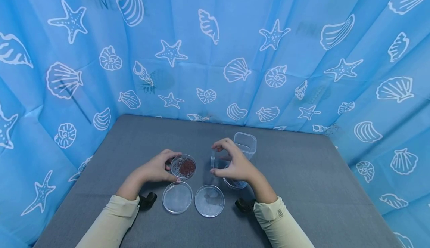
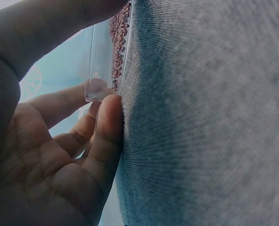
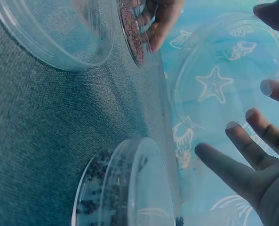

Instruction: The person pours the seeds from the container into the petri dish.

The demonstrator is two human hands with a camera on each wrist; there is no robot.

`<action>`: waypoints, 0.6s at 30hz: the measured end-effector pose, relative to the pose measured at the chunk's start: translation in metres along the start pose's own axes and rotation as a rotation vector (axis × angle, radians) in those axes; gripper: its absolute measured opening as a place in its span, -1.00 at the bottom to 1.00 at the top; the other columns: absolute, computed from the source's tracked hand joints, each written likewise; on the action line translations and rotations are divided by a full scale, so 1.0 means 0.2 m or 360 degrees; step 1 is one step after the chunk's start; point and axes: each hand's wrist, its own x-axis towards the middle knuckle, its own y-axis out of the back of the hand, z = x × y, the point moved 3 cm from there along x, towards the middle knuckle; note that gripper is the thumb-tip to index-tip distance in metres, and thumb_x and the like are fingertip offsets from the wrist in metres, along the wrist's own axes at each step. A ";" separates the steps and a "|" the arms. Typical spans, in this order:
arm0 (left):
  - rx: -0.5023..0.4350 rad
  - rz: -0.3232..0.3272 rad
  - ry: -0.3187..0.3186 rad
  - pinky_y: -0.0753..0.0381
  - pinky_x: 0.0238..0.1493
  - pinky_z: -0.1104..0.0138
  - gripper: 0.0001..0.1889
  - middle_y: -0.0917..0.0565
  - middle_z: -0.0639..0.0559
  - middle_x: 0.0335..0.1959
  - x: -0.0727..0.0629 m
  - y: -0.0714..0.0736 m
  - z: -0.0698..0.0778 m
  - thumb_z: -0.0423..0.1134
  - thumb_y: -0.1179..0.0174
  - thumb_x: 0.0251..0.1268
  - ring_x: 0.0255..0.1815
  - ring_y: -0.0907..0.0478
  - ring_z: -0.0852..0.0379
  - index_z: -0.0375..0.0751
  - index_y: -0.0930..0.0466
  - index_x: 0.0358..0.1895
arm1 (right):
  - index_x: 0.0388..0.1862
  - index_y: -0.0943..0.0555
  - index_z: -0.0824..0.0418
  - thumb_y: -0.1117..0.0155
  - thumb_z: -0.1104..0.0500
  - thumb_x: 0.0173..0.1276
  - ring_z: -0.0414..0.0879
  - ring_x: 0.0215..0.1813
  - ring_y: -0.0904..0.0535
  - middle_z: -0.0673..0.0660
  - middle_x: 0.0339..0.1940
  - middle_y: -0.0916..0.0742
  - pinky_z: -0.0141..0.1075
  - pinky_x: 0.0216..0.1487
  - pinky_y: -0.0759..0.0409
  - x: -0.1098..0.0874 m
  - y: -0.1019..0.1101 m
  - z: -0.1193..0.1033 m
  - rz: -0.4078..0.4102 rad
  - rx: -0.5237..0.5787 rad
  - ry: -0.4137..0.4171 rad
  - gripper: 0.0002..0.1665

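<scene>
My left hand (image 1: 156,169) grips a clear petri dish (image 1: 178,171) by its rim, thumb on the near side and fingers on the far side. Small reddish-brown grains (image 2: 119,44) lie in it, and it is low over the cloth in the left wrist view. With thumb and fingertips, my right hand (image 1: 237,164) holds a clear round petri dish lid (image 3: 186,89) on edge, raised off the table. Below that hand stands another petri dish (image 3: 130,183) with dark grains inside, partly hidden by the hand in the head view.
Two clear round dish pieces (image 1: 177,198) (image 1: 209,201) lie side by side nearest me. Behind my right hand is a clear square plastic container (image 1: 246,139). Grey cloth (image 1: 302,188) covers the table, and a blue shell-print curtain (image 1: 208,72) hangs around its back and sides.
</scene>
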 end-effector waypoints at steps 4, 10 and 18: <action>0.0000 -0.0003 0.0004 -0.62 -0.03 0.29 0.00 -0.50 -0.22 0.25 0.00 0.00 0.00 -0.16 -0.72 -0.04 0.06 -0.52 0.01 -0.27 -0.42 0.53 | 0.31 -0.57 0.06 -0.65 0.21 0.12 0.29 0.29 -0.46 0.15 0.23 -0.51 -0.01 0.26 -0.73 0.00 -0.01 0.00 -0.0007 0.0138 -0.0028 -0.25; -0.0003 0.0000 0.0004 -0.62 -0.02 0.30 0.01 -0.50 -0.22 0.26 0.00 0.00 0.00 -0.17 -0.72 -0.04 0.07 -0.52 0.01 -0.30 -0.41 0.54 | 0.32 -0.62 0.03 -0.64 0.17 0.13 0.27 0.23 -0.47 0.18 0.21 -0.53 -0.03 0.18 -0.78 0.01 -0.01 -0.01 0.0016 0.0119 0.0021 -0.27; -0.0007 -0.0007 0.0021 -0.66 0.02 0.24 0.01 -0.50 -0.21 0.26 0.01 0.00 -0.01 -0.16 -0.72 -0.04 0.12 -0.53 -0.02 -0.28 -0.41 0.54 | 0.44 -0.56 -0.02 -0.64 0.09 0.14 0.21 0.33 -0.57 0.10 0.35 -0.64 0.18 0.18 -0.72 0.00 -0.01 -0.01 0.0005 -0.0064 0.0030 -0.16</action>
